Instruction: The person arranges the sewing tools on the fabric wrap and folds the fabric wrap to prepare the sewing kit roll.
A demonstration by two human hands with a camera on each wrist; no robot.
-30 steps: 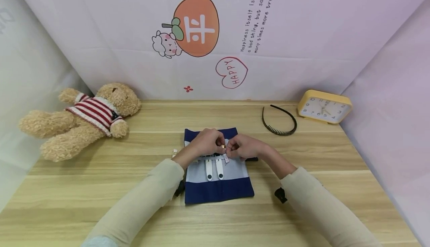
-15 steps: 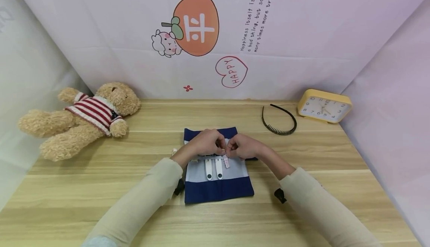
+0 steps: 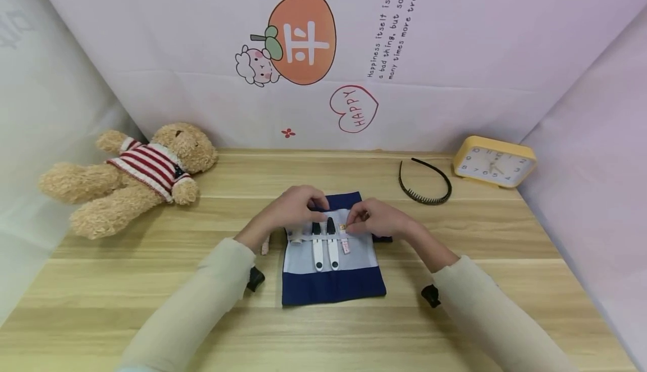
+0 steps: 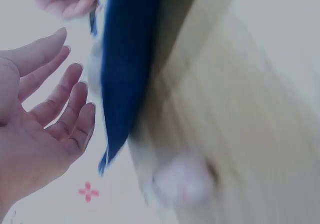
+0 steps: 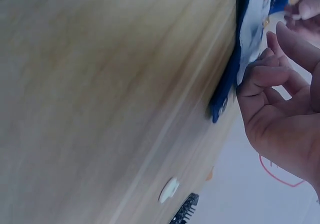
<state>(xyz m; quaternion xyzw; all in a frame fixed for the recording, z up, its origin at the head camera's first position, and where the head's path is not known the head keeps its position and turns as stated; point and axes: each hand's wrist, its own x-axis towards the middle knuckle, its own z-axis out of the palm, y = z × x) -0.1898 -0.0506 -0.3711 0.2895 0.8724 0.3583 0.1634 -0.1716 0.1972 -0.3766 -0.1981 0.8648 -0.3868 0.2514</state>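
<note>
A navy and pale grey fabric pouch (image 3: 333,286) lies spread on the table. Its elastic band holds two white tools with black tips (image 3: 332,248), a small pink strip with a gold-coloured end (image 3: 346,244), and a whitish item (image 3: 296,238) at the left. My left hand (image 3: 295,209) hovers over the pouch's upper left, its fingers (image 4: 55,101) spread and holding nothing in the left wrist view. At the gold end, my right hand (image 3: 381,217) has loosely bent fingers; thumb and forefinger stand slightly apart in the right wrist view. Whether they touch the strip is unclear.
A teddy bear (image 3: 146,172) in a striped sweater lies at the back left. A black toothed headband (image 3: 427,199) and a yellow clock (image 3: 495,161) are at the back right. Left of the pouch is a small pinkish item (image 3: 265,245); a white oval piece (image 5: 169,189) lies near the headband.
My left hand has drawn away leftward from my right hand, uncovering the tools' black tips and the whitish item. The pink strip now shows beneath the band; the right hand has barely moved.
</note>
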